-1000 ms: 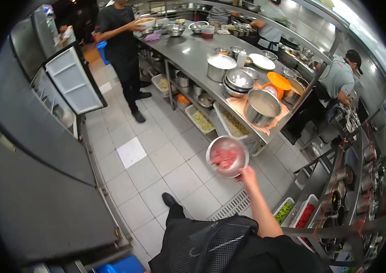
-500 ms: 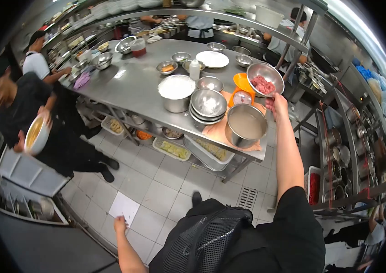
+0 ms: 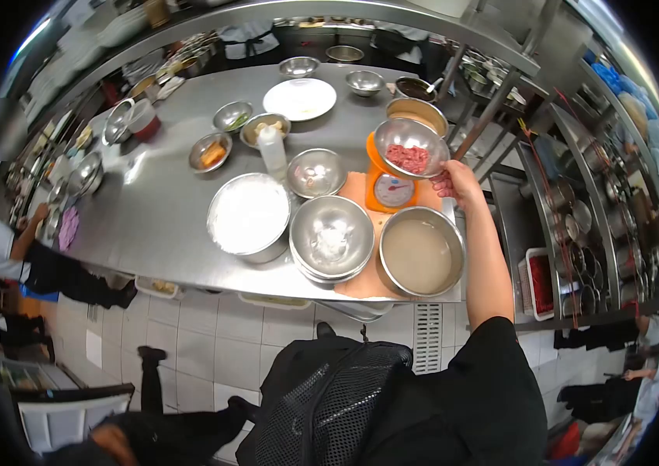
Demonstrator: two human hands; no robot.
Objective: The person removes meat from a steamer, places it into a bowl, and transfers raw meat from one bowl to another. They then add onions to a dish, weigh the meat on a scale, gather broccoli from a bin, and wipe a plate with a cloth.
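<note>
My right hand (image 3: 457,184) grips the rim of a steel mixing bowl (image 3: 440,147), fingers closed on its right side. Pinkish raw meat (image 3: 407,158) lies inside the bowl, which is tilted a little toward me. The bowl overlaps the top of an orange kitchen scale (image 3: 382,200) with a round dial. Just in front of the scale stands a deep steel pot (image 3: 461,256) of cloudy liquid. Stacked steel bowls (image 3: 332,237) sit to the left of that pot. My left hand is out of view.
On the steel table (image 3: 166,225) are a pot of white contents (image 3: 249,213), a squeeze bottle (image 3: 273,151), a white plate (image 3: 300,99) and several small bowls. An overhead shelf (image 3: 329,11) crosses above. Racks of pots (image 3: 578,256) stand right. A person in black (image 3: 182,435) is close at lower left.
My right hand has brought the bowl of meat left and lower, over the scale. My left hand has gone out of view. My view has shifted, and the person in black now appears lower left.
</note>
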